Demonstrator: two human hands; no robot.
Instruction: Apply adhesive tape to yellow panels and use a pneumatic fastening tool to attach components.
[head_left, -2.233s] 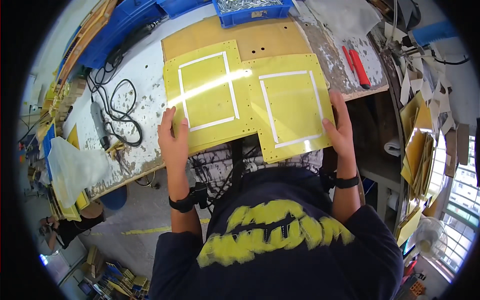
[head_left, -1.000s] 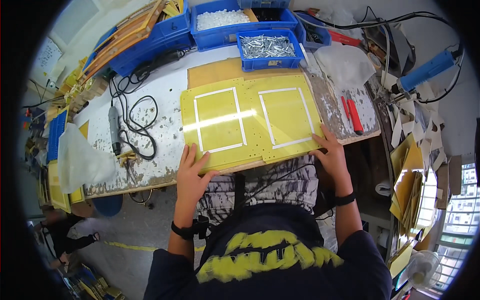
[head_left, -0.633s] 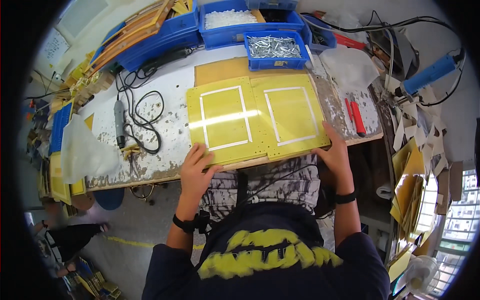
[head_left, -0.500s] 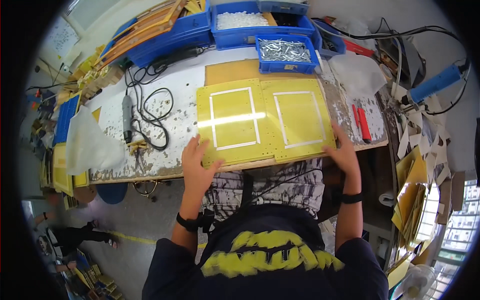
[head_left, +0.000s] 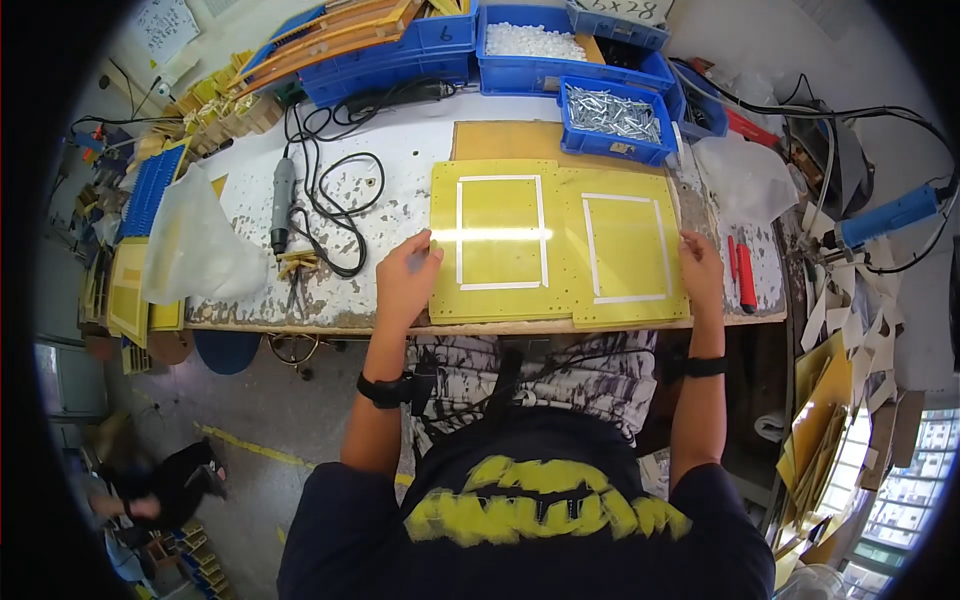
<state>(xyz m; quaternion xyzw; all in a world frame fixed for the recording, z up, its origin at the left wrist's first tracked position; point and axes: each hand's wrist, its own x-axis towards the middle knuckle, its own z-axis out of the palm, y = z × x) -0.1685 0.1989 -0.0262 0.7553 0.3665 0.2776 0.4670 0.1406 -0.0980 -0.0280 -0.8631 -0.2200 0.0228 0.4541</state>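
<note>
Two flat yellow panels lie side by side at the front of the worktable, their inner edges meeting or slightly overlapping. The left panel (head_left: pixel 500 260) and the right panel (head_left: pixel 628 250) each bear a rectangle of white strips, with small holes near the edges. My left hand (head_left: pixel 408 280) grips the left panel's outer edge, thumb and fingers close together. At the outer edge of the right panel, my right hand (head_left: pixel 703 268) has its fingers curled against the side. A brownish board (head_left: pixel 500 138) shows behind the panels.
A grey rotary tool (head_left: pixel 284 200) with a looped black cord lies left. Behind stand a blue bin of metal fasteners (head_left: pixel 612 112) and a bin of white pieces (head_left: pixel 533 42). Red-handled pliers (head_left: pixel 745 278) rest right, near a clear plastic bag (head_left: pixel 742 178). Another person (head_left: pixel 165 490) is at lower left.
Both hands have shifted from spread fingers at the panels' near corners up to their outer sides, fingers now drawn in. The panels sit straighter to the table edge. The whole view has shifted.
</note>
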